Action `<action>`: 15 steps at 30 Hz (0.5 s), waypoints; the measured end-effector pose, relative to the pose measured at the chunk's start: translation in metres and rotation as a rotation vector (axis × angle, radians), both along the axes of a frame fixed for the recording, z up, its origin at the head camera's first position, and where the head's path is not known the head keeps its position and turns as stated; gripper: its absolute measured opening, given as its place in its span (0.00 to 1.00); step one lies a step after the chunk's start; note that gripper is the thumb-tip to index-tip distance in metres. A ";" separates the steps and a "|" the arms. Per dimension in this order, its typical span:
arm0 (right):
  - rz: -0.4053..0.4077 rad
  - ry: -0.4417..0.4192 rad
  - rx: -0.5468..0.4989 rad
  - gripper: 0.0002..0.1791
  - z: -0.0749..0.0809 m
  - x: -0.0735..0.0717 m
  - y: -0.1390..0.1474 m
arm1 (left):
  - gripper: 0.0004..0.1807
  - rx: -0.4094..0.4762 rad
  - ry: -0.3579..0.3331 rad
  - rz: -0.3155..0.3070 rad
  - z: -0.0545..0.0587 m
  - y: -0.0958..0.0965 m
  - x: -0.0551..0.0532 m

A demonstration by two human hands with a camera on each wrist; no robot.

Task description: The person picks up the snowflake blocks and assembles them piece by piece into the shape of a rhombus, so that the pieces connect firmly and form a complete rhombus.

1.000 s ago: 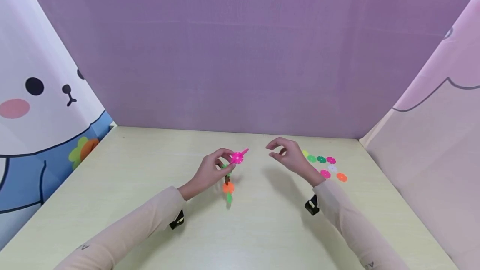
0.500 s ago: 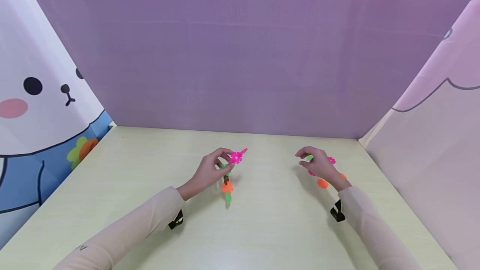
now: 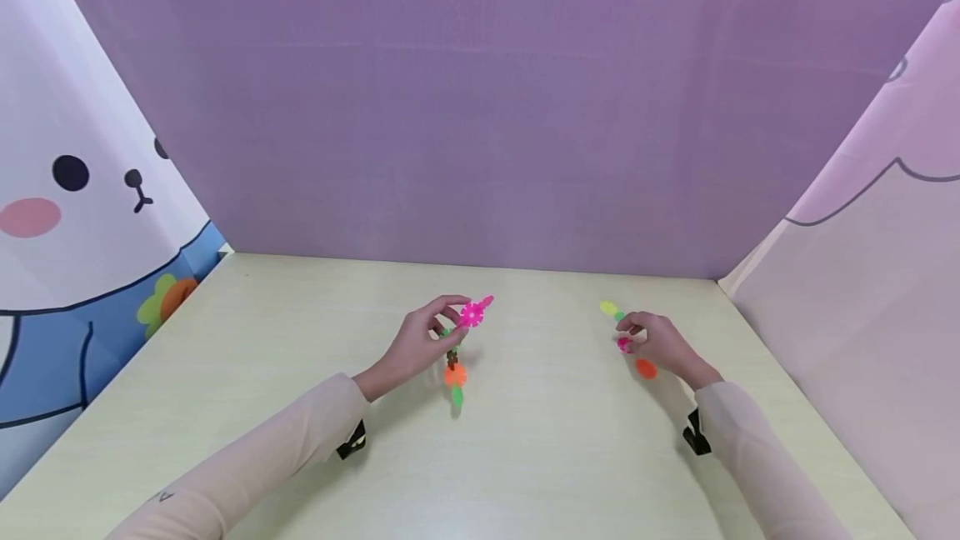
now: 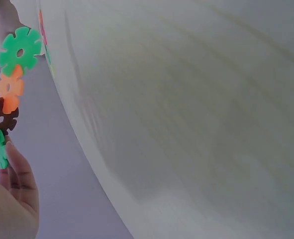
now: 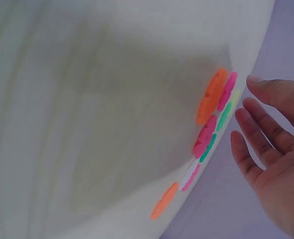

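My left hand (image 3: 420, 342) pinches a chain of flower-shaped interlocking discs between thumb and fingers. A pink disc (image 3: 472, 315) with another pink one edge-on sits at the fingertips. Below hang green, brown and orange (image 3: 455, 375) discs, with a green disc (image 4: 31, 55) at the chain's end. On the right, my right hand (image 3: 663, 346) hovers over loose discs, its fingers slightly bent and nothing between them in the right wrist view. Near it lie a yellow disc (image 3: 608, 307), a pink disc (image 3: 623, 345) and an orange disc (image 3: 646, 368). The hand hides others in the head view.
More loose discs, among them a white disc (image 5: 188, 172) and a second orange disc (image 5: 164, 201), lie in the right wrist view. A pale wooden table (image 3: 525, 457) spreads beneath both hands. Behind it rises a purple backdrop (image 3: 480, 107), with patterned cloth on both sides.
My right hand has moved right, away from the left hand, and come down toward the loose discs. The left hand and its chain have stayed nearly still.
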State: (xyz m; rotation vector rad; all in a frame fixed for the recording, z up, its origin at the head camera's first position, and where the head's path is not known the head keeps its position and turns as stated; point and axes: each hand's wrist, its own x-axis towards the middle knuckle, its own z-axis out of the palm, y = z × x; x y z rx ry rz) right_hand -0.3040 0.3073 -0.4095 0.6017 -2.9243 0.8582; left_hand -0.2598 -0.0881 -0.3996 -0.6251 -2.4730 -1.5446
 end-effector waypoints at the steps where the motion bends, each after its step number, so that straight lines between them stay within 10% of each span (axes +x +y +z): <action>1: 0.001 -0.014 0.005 0.13 -0.001 -0.001 0.001 | 0.23 -0.002 -0.006 0.001 0.004 0.001 0.003; 7: 0.024 -0.070 0.001 0.13 -0.004 -0.002 0.003 | 0.21 -0.009 -0.008 -0.018 0.031 0.003 0.024; 15: 0.033 -0.052 0.003 0.11 -0.005 -0.002 0.003 | 0.20 -0.010 0.006 -0.001 0.030 0.005 0.024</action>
